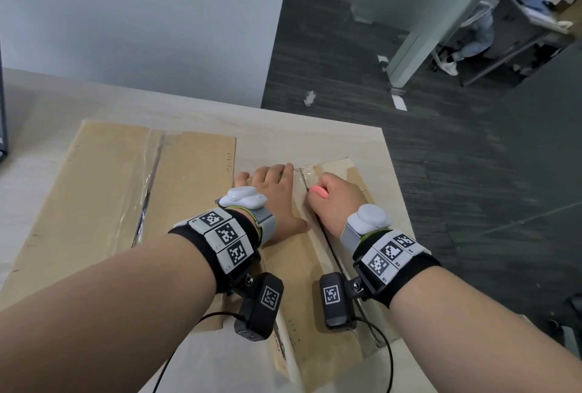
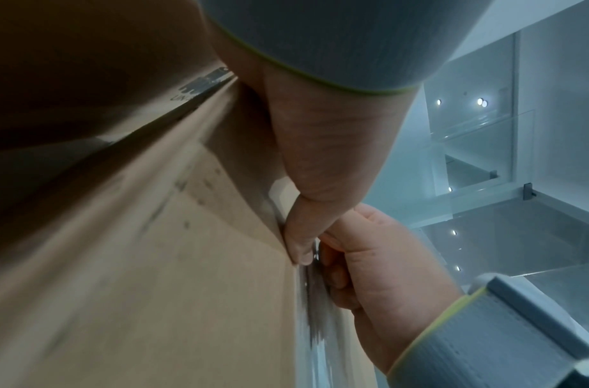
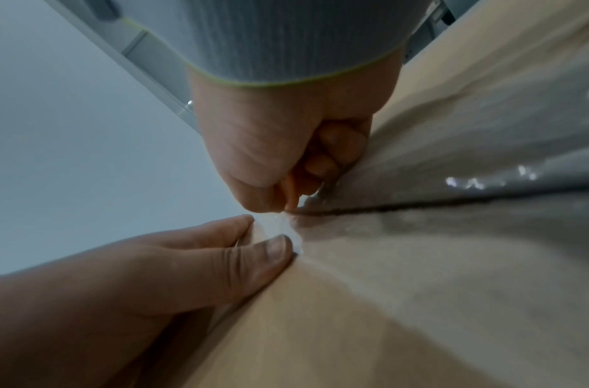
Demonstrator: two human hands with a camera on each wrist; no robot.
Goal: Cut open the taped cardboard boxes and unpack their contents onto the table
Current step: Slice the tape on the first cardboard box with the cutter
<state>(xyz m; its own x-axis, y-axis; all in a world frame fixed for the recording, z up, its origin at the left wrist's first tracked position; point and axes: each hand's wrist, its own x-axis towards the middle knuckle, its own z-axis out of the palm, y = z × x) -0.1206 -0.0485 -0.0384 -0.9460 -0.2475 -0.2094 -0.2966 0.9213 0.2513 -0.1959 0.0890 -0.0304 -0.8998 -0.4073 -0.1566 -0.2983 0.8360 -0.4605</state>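
Two taped cardboard boxes lie on the pale wooden table (image 1: 299, 134). The smaller box (image 1: 302, 266) is under both hands. My left hand (image 1: 274, 185) lies flat on its far end, fingers reaching to the far edge, thumb (image 2: 299, 236) pressed on the cardboard beside the seam. My right hand (image 1: 333, 200) is a fist round an orange cutter (image 1: 319, 191), its tip at the clear-taped centre seam (image 1: 303, 176). In the right wrist view the cutter (image 3: 291, 191) meets the dark seam line (image 3: 419, 207), close to the left fingers (image 3: 270, 252). The blade itself is hidden.
A larger box (image 1: 126, 188), its centre seam taped, lies to the left. The table's right edge (image 1: 396, 191) runs close to the small box, with grey carpet (image 1: 441, 172) beyond. A dark object (image 1: 3, 128) stands at the far left. A person (image 1: 478, 30) sits far back right.
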